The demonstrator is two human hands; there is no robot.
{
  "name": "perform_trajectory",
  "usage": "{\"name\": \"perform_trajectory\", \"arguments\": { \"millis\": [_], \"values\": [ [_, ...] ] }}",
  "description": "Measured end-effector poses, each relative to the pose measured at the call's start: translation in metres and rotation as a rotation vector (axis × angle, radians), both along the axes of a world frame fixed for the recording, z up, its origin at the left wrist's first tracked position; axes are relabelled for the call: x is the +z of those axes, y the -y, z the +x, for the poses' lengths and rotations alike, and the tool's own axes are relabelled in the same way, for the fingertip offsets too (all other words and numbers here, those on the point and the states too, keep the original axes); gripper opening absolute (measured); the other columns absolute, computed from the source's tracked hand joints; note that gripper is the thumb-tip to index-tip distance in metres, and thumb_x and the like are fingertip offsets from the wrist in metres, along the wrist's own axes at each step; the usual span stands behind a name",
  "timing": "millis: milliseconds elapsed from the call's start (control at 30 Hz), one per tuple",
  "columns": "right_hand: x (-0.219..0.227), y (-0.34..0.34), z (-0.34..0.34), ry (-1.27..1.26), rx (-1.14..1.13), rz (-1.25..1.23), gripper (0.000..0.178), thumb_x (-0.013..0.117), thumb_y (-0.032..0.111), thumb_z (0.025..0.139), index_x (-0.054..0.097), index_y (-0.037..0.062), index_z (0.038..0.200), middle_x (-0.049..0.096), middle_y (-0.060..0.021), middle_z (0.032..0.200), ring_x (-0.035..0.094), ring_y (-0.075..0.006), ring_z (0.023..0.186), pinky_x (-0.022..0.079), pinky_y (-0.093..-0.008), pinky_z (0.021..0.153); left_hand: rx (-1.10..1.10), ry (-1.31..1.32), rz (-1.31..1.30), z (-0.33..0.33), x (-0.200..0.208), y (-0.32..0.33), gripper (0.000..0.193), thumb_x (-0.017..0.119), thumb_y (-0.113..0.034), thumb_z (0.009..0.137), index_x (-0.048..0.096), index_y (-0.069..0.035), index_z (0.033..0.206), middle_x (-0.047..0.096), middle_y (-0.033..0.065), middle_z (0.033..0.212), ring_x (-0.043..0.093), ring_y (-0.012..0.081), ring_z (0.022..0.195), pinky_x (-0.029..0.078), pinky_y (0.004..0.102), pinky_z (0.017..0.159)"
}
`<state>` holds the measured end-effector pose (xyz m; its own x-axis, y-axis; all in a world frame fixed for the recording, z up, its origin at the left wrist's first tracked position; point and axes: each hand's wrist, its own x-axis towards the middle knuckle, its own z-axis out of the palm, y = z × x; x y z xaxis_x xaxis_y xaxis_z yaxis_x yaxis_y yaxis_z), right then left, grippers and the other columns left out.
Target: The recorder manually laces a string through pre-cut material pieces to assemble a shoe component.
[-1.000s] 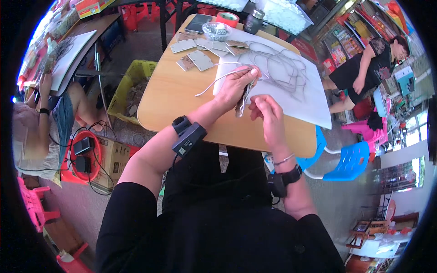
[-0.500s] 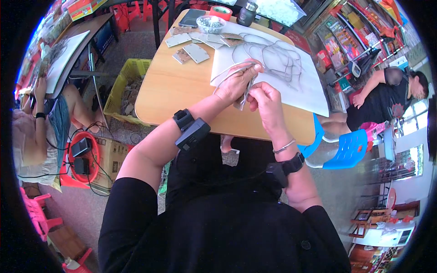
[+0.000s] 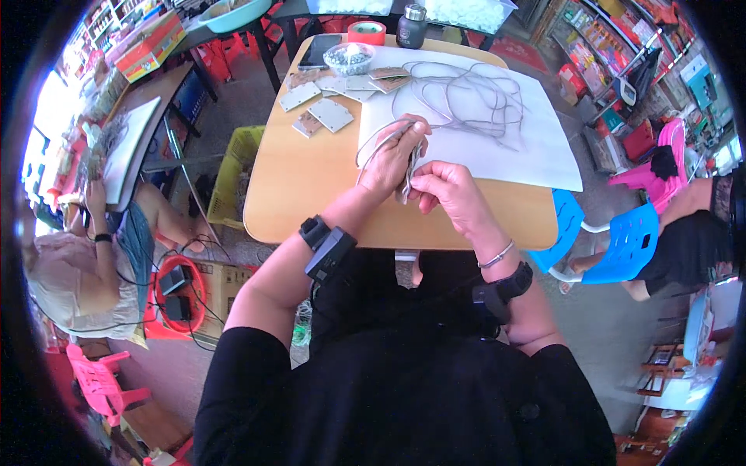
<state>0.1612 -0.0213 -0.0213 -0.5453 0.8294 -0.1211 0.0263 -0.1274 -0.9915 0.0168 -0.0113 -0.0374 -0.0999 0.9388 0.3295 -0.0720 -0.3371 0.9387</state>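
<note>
Above the near part of the wooden table [image 3: 295,186], my left hand [image 3: 388,161] is closed around a gathered bundle of thin grey cord [image 3: 405,189]. Loops of it pass over the back of the hand and hang at its left side. My right hand [image 3: 452,193] is pinched at the bundle's lower end, thumb against forefinger. Its fingertips touch the cord, though the exact grip is partly hidden. More of the grey cord lies in loose tangled loops [image 3: 466,101] on a white sheet [image 3: 536,159] beyond my hands.
Several flat grey and brown plates [image 3: 330,115] lie at the table's far left, beside a clear tub of small pieces [image 3: 348,59]. A phone [image 3: 318,53], red tape roll [image 3: 366,33] and dark bottle [image 3: 411,28] stand behind. A blue chair [image 3: 622,245] sits right; a yellow crate [image 3: 228,182] left.
My view has shifted, and the person at the right has moved toward the picture's edge. My right hand's fingertips have come lower, onto the bundle's end. The left hand keeps hold of the cord.
</note>
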Motion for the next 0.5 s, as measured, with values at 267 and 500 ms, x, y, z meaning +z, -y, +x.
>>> {"name": "perform_trajectory", "arguments": {
  "millis": [267, 500],
  "values": [
    [-0.007, -0.016, 0.0, -0.063, 0.055, -0.118, 0.014, 0.057, 0.013, 0.079, 0.061, 0.0009, 0.073, 0.061, -0.0051, 0.065, 0.053, -0.0086, 0.054, 0.043, -0.021, 0.052, 0.054, -0.043, -0.096, 0.002, -0.011, -0.008, 0.02, 0.046, -0.019, 0.096, 0.058, -0.004, 0.088, 0.048, 0.0015, 0.068, 0.045, 0.0092, 0.065, 0.039, 0.0234, 0.06],
    [-0.018, -0.024, 0.003, -0.079, 0.033, -0.081, 0.014, 0.058, 0.013, 0.08, 0.06, 0.0015, 0.072, 0.059, -0.0026, 0.065, 0.051, -0.0083, 0.055, 0.041, -0.0229, 0.051, 0.124, -0.129, -0.074, 0.009, -0.01, -0.005, 0.019, 0.046, -0.02, 0.097, 0.056, -0.004, 0.093, 0.046, -0.0015, 0.069, 0.041, 0.007, 0.063, 0.034, 0.0209, 0.055]
  ]
}}
